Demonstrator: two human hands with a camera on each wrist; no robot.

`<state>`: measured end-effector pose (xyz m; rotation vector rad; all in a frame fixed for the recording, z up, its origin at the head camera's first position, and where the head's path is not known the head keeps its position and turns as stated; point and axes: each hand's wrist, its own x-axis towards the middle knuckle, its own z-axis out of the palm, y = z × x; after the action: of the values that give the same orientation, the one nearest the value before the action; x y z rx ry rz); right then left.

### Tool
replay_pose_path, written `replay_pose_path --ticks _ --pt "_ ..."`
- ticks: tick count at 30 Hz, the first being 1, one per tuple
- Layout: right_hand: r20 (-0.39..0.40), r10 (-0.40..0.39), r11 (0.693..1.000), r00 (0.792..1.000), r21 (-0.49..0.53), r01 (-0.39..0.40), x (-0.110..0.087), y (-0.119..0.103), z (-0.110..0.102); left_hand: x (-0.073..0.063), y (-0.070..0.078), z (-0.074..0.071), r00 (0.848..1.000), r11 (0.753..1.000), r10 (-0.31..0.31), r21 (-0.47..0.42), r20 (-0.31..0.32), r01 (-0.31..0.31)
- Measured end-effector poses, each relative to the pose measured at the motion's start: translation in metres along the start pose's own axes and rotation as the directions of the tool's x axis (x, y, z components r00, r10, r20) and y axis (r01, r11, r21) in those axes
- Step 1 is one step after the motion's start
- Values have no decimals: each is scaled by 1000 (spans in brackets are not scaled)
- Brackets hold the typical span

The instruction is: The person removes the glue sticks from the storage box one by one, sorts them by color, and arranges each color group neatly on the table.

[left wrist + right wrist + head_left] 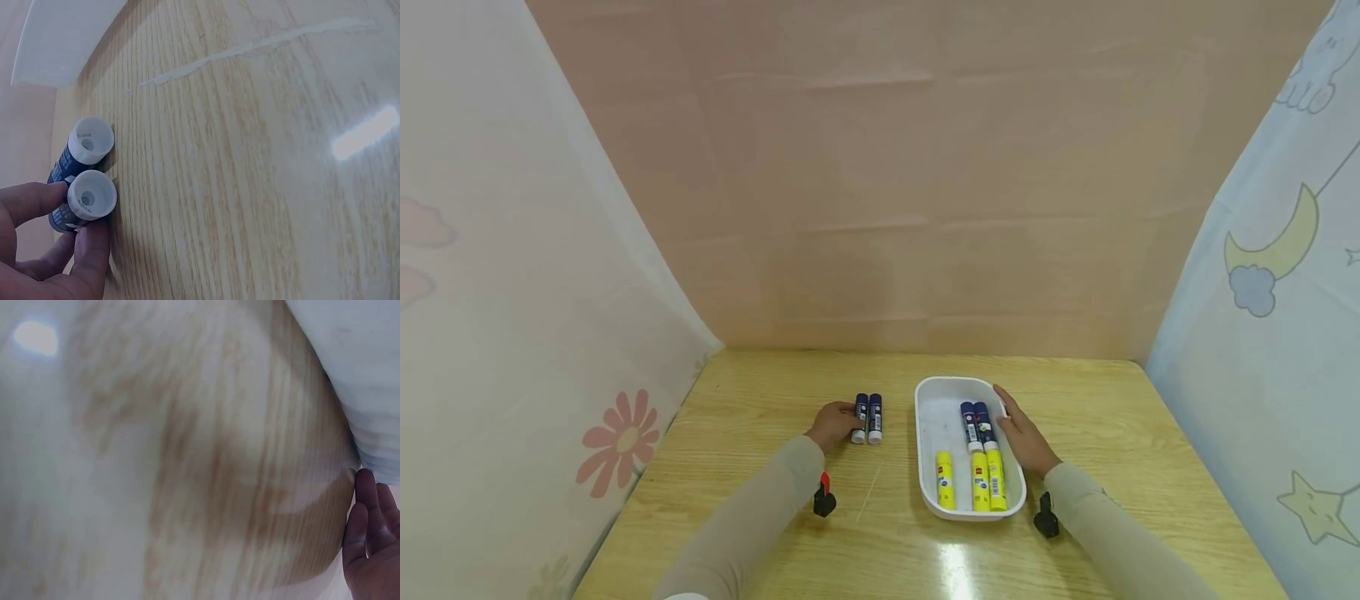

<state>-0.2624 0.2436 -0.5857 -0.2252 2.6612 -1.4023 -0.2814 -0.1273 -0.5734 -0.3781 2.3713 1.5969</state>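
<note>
Two dark blue glue sticks with white ends lie side by side on the table, left of a white plastic tray [928, 467]. My left hand [833, 423] pinches the left glue stick [92, 195] between thumb and fingers. Right beside it lies the other blue glue stick [875, 419]. At the tray's right side is my right hand [1028, 437], its fingers fairly straight along the outer wall. Inside the tray are two blue glue sticks [970, 427] toward the middle and several yellow glue sticks [945, 481] nearer the front.
The wooden table [760, 392] ends at a tan backdrop [850, 208]. Printed cloths hang along the left [550, 275] and right [1262, 350] sides. A pale scratch-like mark [250, 50] runs across the tabletop between the left arm and the tray.
</note>
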Motion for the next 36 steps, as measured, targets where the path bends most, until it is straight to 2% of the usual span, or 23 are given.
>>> replay_pose_path --ticks 11,19,23,29,36 --pt "-10 6 1000 1000 -1 -6 -3 -2 1 -10 6 -1 1000 1000 -7 -3 -3 7" --pt "-2 24 1000 1000 8 -24 -4 -4 1 -3 0 -1 1000 1000 -11 -15 11 11" --pt "-5 17 1000 1000 6 -17 -4 -2 1 -3 1 -3 1000 1000 -10 -24 23 10" --pt "-12 2 1000 1000 -4 -3 -3 -1 2 -13 8 -9 998 998 44 -41 48 -43" --pt "-15 -6 1000 1000 -6 6 -3 -4 0 -14 17 -18 993 994 80 -75 82 -74"
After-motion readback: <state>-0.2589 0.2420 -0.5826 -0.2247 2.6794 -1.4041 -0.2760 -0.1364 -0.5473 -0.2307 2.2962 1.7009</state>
